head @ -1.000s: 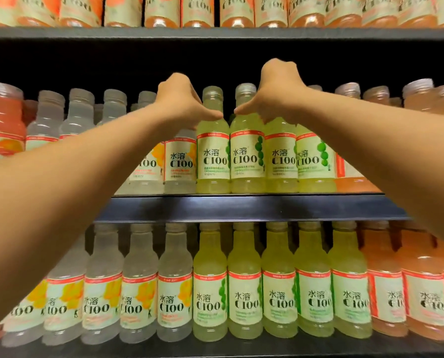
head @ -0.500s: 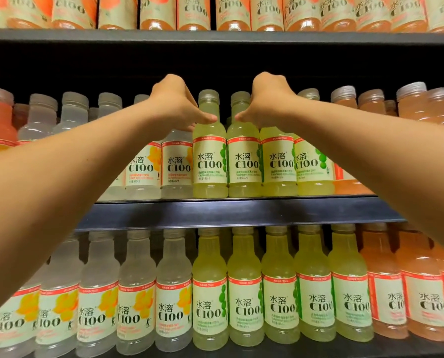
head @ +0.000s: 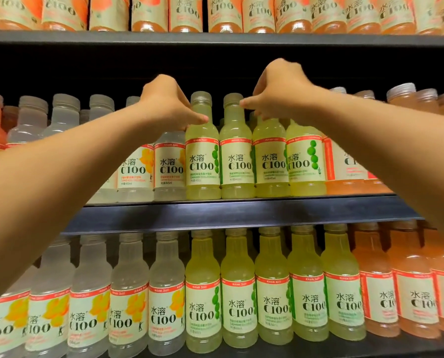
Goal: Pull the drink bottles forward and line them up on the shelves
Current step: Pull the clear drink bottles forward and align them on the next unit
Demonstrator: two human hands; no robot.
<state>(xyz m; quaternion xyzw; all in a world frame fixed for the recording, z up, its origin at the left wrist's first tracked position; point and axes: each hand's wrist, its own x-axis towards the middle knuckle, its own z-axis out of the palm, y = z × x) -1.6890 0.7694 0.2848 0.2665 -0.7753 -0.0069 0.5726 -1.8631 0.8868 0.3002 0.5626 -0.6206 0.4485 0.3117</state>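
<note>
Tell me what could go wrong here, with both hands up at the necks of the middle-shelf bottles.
1. The left hand and right hand work at cap height; pulling a tall green bottle from the top could tip it forward.
2. The front row already stands at the shelf edge, so a hard pull may send one off.
3. Bottles stand shoulder to shoulder, so one tipping may topple its green neighbour.

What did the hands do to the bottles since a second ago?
Not much. The left hand and right hand stay curled over the necks of the middle-shelf bottles, shifting only slightly. The four yellow-green plastic drink bottles look a bit nearer the dark shelf edge. The other rows look unchanged.
</note>
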